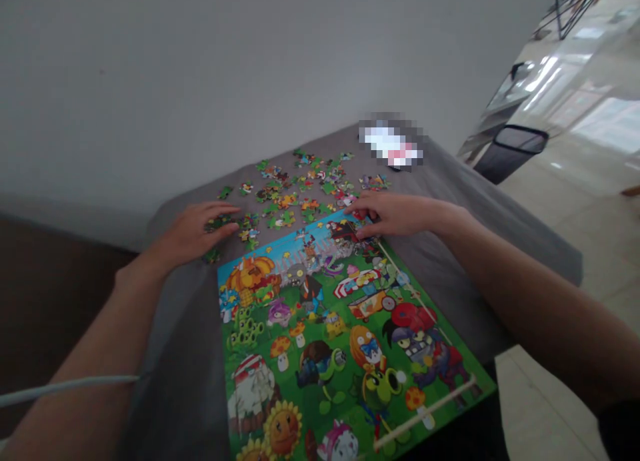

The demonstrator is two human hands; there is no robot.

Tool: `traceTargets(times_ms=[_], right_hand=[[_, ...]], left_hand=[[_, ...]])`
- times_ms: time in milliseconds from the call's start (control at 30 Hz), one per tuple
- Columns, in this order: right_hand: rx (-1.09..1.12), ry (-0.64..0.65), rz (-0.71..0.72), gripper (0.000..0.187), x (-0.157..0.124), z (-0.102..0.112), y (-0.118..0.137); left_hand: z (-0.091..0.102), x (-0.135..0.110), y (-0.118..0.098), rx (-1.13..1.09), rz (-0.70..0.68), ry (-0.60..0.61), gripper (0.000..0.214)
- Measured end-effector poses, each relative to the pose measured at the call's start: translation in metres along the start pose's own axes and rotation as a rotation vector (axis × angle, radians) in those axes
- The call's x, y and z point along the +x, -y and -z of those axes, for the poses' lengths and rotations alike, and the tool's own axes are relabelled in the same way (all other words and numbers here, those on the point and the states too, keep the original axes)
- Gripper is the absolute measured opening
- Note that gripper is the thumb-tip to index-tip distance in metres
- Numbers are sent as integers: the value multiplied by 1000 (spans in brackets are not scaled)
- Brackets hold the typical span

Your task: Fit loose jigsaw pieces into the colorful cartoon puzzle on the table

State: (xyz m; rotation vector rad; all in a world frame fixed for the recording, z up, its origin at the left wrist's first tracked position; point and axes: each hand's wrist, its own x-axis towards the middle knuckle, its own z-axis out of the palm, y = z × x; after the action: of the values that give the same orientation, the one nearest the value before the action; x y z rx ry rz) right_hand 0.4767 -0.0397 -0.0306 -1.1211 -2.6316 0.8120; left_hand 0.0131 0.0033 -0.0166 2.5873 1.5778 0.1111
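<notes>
A colourful cartoon jigsaw board (330, 341) lies on a grey cloth-covered table (450, 201), reaching toward me. Beyond its far edge, several loose puzzle pieces (300, 187) are scattered. My left hand (193, 233) rests at the board's far left corner, thumb and fingers pinched on a small cluster of dark green pieces (219, 223). My right hand (395, 214) lies at the board's far right corner, fingers stretched out flat and fingertips touching the pieces at that edge.
A blurred-out white and pink object (393, 143) sits at the table's far end. A plain wall stands behind. A dark bin (510, 151) stands on the glossy tiled floor to the right. A white cable (70, 386) crosses my left forearm.
</notes>
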Motion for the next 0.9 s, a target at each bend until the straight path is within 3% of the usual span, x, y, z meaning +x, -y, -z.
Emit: traceTargets(times_ms=[233, 500, 767, 900], right_hand=[[-13, -3, -22, 53, 0, 0, 1], [-8, 1, -13, 50, 0, 0, 4], [1, -21, 1, 46, 0, -1, 1], [3, -14, -12, 45, 2, 0, 2]], left_hand=[[-12, 15, -10, -37, -34, 35, 85], [0, 16, -10, -41, 43, 24, 83], [8, 12, -31, -86, 59, 88, 71], [17, 12, -32, -130, 105, 70, 78]])
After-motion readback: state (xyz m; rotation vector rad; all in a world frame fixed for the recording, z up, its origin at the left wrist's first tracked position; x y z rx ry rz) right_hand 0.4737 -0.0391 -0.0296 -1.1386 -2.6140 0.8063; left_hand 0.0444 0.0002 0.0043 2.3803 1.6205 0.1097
